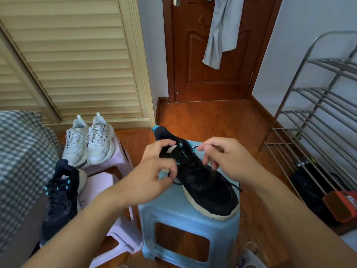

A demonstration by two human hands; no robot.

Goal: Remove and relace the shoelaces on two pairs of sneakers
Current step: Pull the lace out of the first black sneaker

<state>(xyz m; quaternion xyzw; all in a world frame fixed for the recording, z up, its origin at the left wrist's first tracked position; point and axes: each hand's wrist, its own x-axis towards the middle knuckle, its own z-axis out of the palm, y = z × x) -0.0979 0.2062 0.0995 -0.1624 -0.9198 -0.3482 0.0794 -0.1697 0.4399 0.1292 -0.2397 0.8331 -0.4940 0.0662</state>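
A black sneaker (204,186) with a cream sole lies on a blue plastic stool (185,215), toe toward me. My left hand (154,171) pinches the black shoelace (234,185) at the sneaker's left side, fingers by the tongue. My right hand (222,157) pinches a loop of the same lace above the upper eyelets. The second black sneaker (59,198) with teal eyelets sits on a pink stool (100,182) at my left. A pair of white sneakers (89,141), laced, stands on another pink stool (117,151) behind it.
A checked cloth (21,155) covers something at far left. A metal shoe rack (318,117) stands at right with a dark bag (309,192) and an orange box (342,206) under it. Behind are a brown door (212,55) and louvred closet doors (77,55).
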